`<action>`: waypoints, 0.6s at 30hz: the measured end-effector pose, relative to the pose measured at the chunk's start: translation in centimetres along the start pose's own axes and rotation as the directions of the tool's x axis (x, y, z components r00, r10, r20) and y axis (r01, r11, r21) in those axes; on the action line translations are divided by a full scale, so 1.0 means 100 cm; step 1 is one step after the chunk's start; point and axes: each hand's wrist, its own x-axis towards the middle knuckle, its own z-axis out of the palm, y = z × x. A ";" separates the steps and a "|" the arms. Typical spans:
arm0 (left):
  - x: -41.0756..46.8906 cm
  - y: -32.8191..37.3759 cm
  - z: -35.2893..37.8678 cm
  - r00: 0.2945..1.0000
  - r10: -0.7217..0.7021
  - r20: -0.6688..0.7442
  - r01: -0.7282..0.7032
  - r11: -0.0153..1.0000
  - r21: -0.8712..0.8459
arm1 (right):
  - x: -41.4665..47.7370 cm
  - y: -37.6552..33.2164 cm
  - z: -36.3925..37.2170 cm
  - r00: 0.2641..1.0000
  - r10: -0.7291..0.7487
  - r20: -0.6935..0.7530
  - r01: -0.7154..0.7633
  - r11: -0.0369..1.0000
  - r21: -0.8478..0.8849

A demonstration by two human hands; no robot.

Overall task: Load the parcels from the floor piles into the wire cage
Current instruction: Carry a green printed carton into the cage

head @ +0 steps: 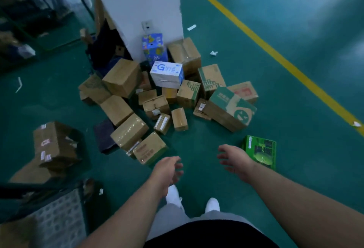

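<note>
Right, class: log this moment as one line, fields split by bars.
left hand: open, empty | right hand: open, empty | parcel pile: on floor by white pillar | green box: lone, near right hand

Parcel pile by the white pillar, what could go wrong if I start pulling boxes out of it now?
Pulling from the bottom could topple the white and blue box resting on top of the heap. The green box lies alone on the floor near your right hand, likely a trip hazard.
</note>
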 end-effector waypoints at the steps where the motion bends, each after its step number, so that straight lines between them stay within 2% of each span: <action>1: 0.008 0.010 0.003 1.000 -0.009 -0.004 0.009 1.000 0.023 | 0.005 -0.004 -0.005 1.000 0.017 -0.012 -0.017 0.999 0.033; 7: 0.060 0.082 0.030 1.000 0.006 0.005 -0.007 0.988 0.155 | 0.032 -0.039 -0.030 0.994 0.059 -0.089 -0.049 0.993 0.109; 12: 0.113 0.169 0.073 0.990 0.011 0.137 -0.048 0.961 0.272 | 0.058 -0.092 -0.057 0.962 0.067 -0.263 -0.011 0.978 0.208; 16: 0.147 0.238 0.100 0.969 0.048 0.244 -0.145 0.907 0.396 | 0.068 -0.118 -0.065 0.940 0.088 -0.330 -0.007 0.971 0.238; 18: 0.166 0.267 0.116 0.969 0.053 0.243 -0.159 0.883 0.442 | 0.073 -0.127 -0.069 0.927 0.100 -0.362 -0.007 0.968 0.250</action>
